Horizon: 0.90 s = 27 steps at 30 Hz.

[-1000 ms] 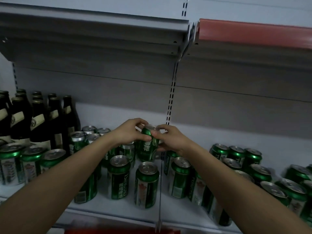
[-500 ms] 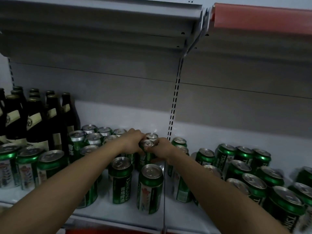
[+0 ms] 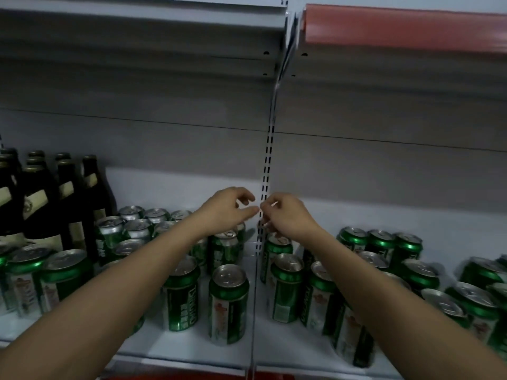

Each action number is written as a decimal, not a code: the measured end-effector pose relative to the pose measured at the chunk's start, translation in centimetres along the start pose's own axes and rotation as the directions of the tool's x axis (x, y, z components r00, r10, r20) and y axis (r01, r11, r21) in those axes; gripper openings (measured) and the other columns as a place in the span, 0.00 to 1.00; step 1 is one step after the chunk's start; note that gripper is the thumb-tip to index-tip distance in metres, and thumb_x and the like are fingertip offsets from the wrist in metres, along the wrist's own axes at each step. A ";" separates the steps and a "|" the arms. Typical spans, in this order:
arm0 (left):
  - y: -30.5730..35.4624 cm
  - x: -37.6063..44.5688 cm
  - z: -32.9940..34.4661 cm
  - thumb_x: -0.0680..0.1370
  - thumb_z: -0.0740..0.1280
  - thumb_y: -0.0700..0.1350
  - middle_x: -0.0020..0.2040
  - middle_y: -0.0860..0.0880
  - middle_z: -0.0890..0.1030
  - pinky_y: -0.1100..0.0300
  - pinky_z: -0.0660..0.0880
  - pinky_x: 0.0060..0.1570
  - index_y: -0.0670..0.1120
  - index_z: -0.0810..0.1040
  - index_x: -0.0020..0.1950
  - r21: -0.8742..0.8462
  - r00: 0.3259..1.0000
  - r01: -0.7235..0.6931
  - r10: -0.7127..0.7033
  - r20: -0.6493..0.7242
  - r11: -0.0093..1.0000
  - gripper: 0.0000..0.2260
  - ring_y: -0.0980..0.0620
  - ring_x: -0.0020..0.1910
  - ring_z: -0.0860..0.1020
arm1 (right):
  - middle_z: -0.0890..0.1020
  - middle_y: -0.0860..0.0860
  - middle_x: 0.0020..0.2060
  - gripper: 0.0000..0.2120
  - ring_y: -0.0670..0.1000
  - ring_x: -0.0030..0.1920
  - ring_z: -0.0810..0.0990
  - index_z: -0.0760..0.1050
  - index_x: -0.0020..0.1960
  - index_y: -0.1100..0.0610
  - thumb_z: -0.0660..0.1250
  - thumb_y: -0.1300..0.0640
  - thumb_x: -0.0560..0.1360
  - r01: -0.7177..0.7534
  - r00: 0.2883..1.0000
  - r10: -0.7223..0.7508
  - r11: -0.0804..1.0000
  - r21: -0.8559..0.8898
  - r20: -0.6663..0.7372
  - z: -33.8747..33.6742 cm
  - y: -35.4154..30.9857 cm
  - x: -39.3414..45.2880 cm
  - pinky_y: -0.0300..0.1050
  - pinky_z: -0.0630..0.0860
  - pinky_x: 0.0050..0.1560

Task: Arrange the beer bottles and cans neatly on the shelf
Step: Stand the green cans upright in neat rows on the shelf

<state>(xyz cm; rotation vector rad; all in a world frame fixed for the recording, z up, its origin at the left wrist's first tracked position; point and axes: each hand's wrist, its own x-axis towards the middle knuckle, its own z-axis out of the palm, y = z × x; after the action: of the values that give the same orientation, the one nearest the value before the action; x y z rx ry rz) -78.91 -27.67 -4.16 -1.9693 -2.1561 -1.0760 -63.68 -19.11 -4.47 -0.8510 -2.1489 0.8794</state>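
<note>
On the far left we see the dark beer bottles (image 3: pixel 41 204) standing upright in tight rows at the back of the shelf (image 3: pixel 192 349), and we judge them the tallest hazard: a forearm swung wide could knock one into its neighbours. Just right of them the green cans (image 3: pixel 131 231) crowd together, upright, silver tops showing, labels turned every which way. Our left hand (image 3: pixel 227 208) hangs above the rear cans with its fingers (image 3: pixel 247 198) loosely curled and grasping nothing; beneath it a can (image 3: pixel 226 248) stands near the slotted upright (image 3: pixel 264 215). Our right hand (image 3: pixel 288 215) sits just beside the left, fingers likewise loosely bent and empty, as far as we can tell. Both forearms cross low over the front cans (image 3: pixel 229 303), so a dropped wrist could topple one off the shelf's edge. Farther right, the cans (image 3: pixel 411 275) are looser and several look tilted; these could roll if nudged, and they are the least tidy part.
</note>
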 end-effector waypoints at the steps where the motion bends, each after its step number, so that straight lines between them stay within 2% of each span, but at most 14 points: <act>1: 1.1 0.2 0.3 0.79 0.68 0.55 0.54 0.54 0.80 0.58 0.76 0.49 0.51 0.79 0.60 -0.061 0.999 -0.011 0.009 -0.036 0.998 0.13 0.55 0.48 0.79 | 0.85 0.52 0.36 0.09 0.53 0.34 0.84 0.79 0.45 0.53 0.63 0.52 0.80 0.016 1.000 -0.016 1.000 -0.027 -0.026 -1.2 0.2 -0.4 0.48 0.80 0.35; 3: 3.4 0.7 1.0 0.79 0.67 0.53 0.50 0.57 0.81 0.58 0.77 0.47 0.52 0.81 0.55 -0.135 0.997 -0.035 0.025 -0.077 0.990 0.09 0.56 0.46 0.79 | 0.85 0.50 0.35 0.10 0.50 0.32 0.82 0.79 0.44 0.53 0.63 0.52 0.80 0.033 0.997 -0.037 0.998 -0.061 -0.068 -3.6 0.8 -1.2 0.46 0.78 0.34; 5: 5.4 1.4 2.1 0.79 0.66 0.53 0.49 0.57 0.81 0.54 0.78 0.52 0.52 0.82 0.53 -0.145 0.996 -0.051 0.041 -0.076 0.988 0.08 0.56 0.49 0.79 | 0.84 0.50 0.35 0.09 0.47 0.29 0.81 0.79 0.45 0.55 0.63 0.54 0.81 0.029 0.993 -0.035 0.998 -0.055 -0.111 -6.1 1.7 -2.1 0.43 0.76 0.29; 7: 7.4 2.1 3.5 0.79 0.66 0.53 0.50 0.56 0.81 0.51 0.77 0.55 0.52 0.82 0.52 -0.135 0.997 -0.059 0.052 -0.056 0.989 0.08 0.55 0.50 0.79 | 0.84 0.51 0.35 0.09 0.47 0.28 0.80 0.79 0.46 0.56 0.62 0.54 0.81 0.017 0.987 -0.026 0.998 -0.064 -0.156 -8.5 2.8 -3.0 0.42 0.75 0.28; 11: 11.4 3.3 6.8 0.78 0.66 0.56 0.49 0.56 0.81 0.51 0.78 0.53 0.53 0.81 0.52 -0.129 0.997 -0.077 0.078 0.000 0.989 0.10 0.55 0.47 0.79 | 0.85 0.52 0.35 0.10 0.52 0.30 0.82 0.79 0.46 0.58 0.63 0.54 0.81 -0.001 0.971 -0.016 0.997 -0.075 -0.238 -12.8 5.1 -4.9 0.43 0.76 0.30; 15: 15.5 4.4 10.4 0.78 0.65 0.57 0.49 0.56 0.81 0.50 0.78 0.53 0.53 0.80 0.51 -0.140 0.990 -0.109 0.120 0.074 0.984 0.10 0.55 0.47 0.79 | 0.85 0.51 0.34 0.08 0.48 0.29 0.81 0.79 0.44 0.55 0.64 0.55 0.80 -0.032 0.945 0.009 0.998 -0.063 -0.327 -16.6 7.5 -7.0 0.37 0.73 0.26; 19: 20.3 5.3 14.2 0.77 0.66 0.56 0.50 0.55 0.82 0.50 0.78 0.54 0.54 0.81 0.52 -0.189 0.971 -0.144 0.175 0.162 0.971 0.09 0.54 0.49 0.79 | 0.85 0.50 0.34 0.08 0.52 0.32 0.83 0.80 0.45 0.54 0.64 0.55 0.80 -0.085 0.916 0.046 0.993 -0.081 -0.399 -20.3 10.3 -9.4 0.44 0.77 0.30; 24: 26.9 6.1 19.4 0.77 0.66 0.54 0.52 0.53 0.83 0.49 0.78 0.55 0.50 0.82 0.55 -0.312 0.917 -0.206 0.294 0.268 0.927 0.12 0.53 0.51 0.79 | 0.84 0.50 0.37 0.07 0.51 0.34 0.83 0.79 0.48 0.54 0.63 0.56 0.80 -0.113 0.850 0.068 0.992 -0.056 -0.523 -25.3 14.2 -12.9 0.47 0.80 0.33; 27: 30.4 6.8 22.5 0.78 0.67 0.52 0.54 0.51 0.82 0.53 0.78 0.54 0.49 0.81 0.57 -0.358 0.871 -0.221 0.349 0.346 0.907 0.11 0.53 0.53 0.79 | 0.84 0.48 0.37 0.06 0.47 0.36 0.83 0.79 0.49 0.53 0.63 0.56 0.80 -0.100 0.778 0.071 0.995 -0.011 -0.624 -28.0 16.7 -15.2 0.45 0.80 0.36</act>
<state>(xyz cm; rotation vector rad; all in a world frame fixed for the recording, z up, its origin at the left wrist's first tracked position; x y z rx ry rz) -43.94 -11.80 -4.20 -2.7697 -1.8314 -1.0838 -28.50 -11.72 -6.47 -1.0889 -1.5528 0.4869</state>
